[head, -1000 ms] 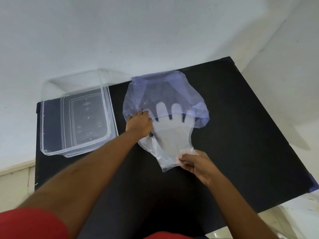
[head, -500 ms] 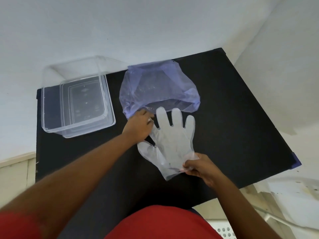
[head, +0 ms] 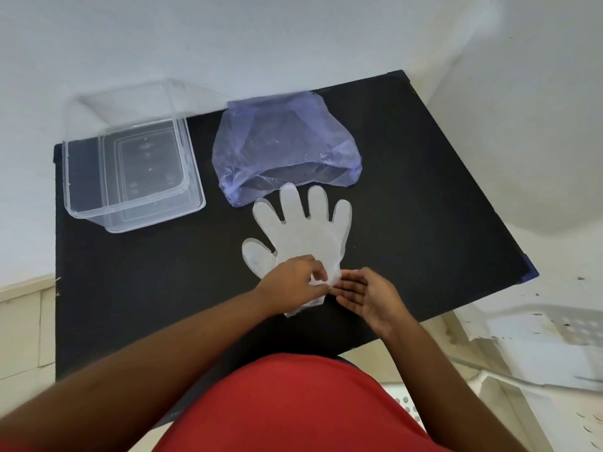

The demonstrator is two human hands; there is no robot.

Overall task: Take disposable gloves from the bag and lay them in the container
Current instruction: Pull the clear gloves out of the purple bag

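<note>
A clear disposable glove lies flat on the black table, fingers pointing away from me, fully outside the bag. My left hand pinches the glove's cuff at its near end. My right hand is beside it, palm up with fingers spread, its fingertips touching the cuff edge. The purple translucent bag sits just beyond the glove's fingertips, mouth open toward me. The clear plastic container stands at the table's far left; I see nothing inside it.
A white wall runs behind the table's far edge. White perforated furniture stands to the right of the table, below its level. My red shirt fills the bottom of the view.
The glove has come fully out of the bag toward me. My left hand left the bag's mouth and moved to the cuff. My right hand let go of the cuff and spread its fingers.
</note>
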